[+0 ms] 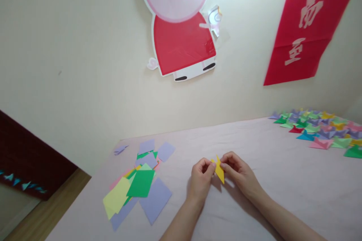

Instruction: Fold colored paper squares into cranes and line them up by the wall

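On the pink table, a broad heap of folded paper shapes lies far right and looks like finished work. Flat coloured sheets near left lie unfolded, so plenty seems left. Mid-table, the left hand and right hand pinch a small, partly folded yellow paper at their fingertips.

The folded paper was yellow. The table had a plain pale lilac-pink cover. Near its left edge, the loose sheets were lavender, green, pale yellow and pink. At its far right corner, the folded pieces mixed green, purple, blue, red, pink and yellow.
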The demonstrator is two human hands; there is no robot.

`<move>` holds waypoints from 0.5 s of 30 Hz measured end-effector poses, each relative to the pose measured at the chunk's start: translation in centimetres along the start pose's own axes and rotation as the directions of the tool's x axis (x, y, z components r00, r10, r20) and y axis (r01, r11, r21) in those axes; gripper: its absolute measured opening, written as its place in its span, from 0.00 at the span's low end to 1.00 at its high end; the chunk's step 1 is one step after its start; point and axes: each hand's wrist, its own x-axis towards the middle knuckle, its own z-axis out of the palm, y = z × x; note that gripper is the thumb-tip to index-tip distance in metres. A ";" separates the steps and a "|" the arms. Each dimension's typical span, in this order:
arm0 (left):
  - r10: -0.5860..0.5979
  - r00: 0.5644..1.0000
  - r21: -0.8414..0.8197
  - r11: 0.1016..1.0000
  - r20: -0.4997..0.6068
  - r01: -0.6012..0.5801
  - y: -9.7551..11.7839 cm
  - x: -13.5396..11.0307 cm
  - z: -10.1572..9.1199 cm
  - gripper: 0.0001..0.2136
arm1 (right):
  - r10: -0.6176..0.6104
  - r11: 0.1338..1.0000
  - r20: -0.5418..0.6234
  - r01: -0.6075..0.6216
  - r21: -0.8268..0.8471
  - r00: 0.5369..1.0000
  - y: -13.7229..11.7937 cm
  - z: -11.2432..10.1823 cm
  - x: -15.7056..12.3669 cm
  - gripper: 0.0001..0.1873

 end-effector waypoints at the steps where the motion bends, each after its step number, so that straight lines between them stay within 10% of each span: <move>1: -0.009 1.000 -0.014 1.000 -0.003 0.009 0.0 0.1 0.0 0.16 | -0.015 0.999 0.013 0.015 -0.030 1.000 -0.1 0.0 0.0 0.10; 8: -0.055 0.998 -0.063 0.996 0.000 0.055 0.3 0.5 -0.8 0.20 | -0.157 0.970 0.134 0.179 -0.165 0.978 -0.3 0.0 -0.1 0.09; 15: -0.026 0.999 -0.037 0.999 0.045 0.028 0.5 0.2 -1.0 0.17 | 0.000 0.998 0.128 0.007 -0.057 0.992 0.2 0.0 -0.1 0.14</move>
